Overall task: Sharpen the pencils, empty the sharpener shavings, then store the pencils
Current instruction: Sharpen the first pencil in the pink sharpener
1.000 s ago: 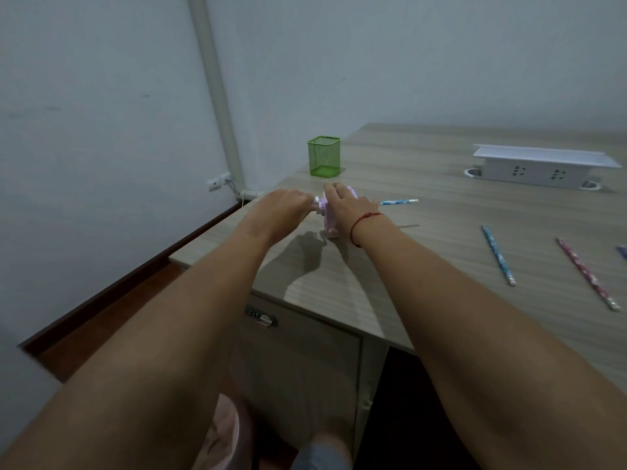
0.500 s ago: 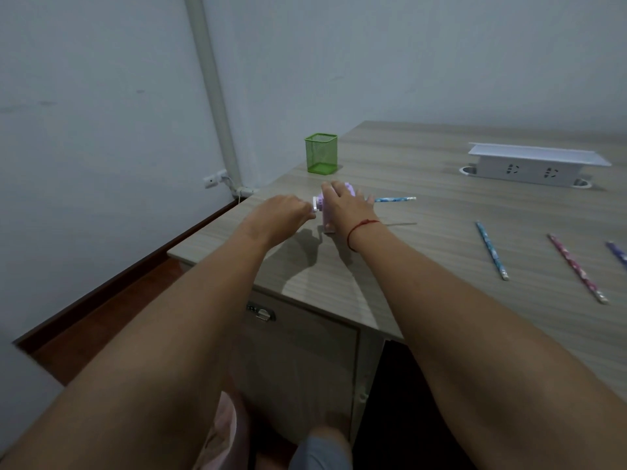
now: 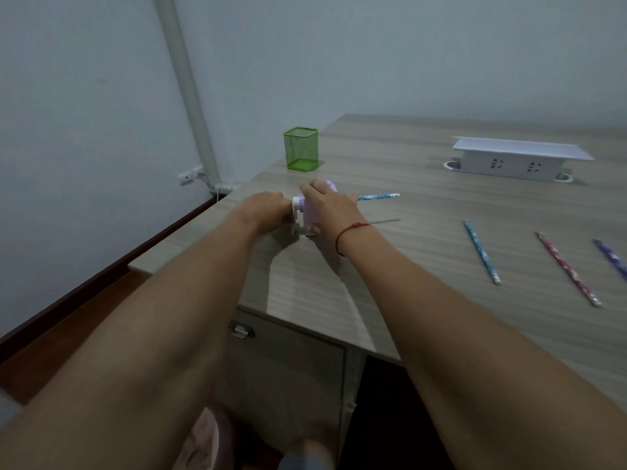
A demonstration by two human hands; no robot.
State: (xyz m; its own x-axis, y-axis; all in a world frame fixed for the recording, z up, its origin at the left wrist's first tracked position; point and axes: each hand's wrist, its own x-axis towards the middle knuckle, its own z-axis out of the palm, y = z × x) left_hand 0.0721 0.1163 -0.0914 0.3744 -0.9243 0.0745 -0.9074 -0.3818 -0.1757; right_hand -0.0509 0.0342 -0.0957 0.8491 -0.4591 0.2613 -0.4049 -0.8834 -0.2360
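Near the middle of the frame, the right hand (image 3: 330, 206) has its fingers clamped over the purple sharpener (image 3: 314, 212), which stands on the surface (image 3: 407, 252) with the inserted pencil (image 3: 378, 197) sticking out to the right. The left hand (image 3: 268, 210) has its fingers curled on the crank (image 3: 298, 207). I think the right hand should press the body down firmly so it does not slide while the crank turns evenly. Three loose pencils (image 3: 481, 252) lie at the right of the frame, a green mesh holder (image 3: 301, 149) stands at upper centre, a white socket box (image 3: 519, 161) at upper right, and a pipe (image 3: 185, 89) runs down the grey wall at upper left.
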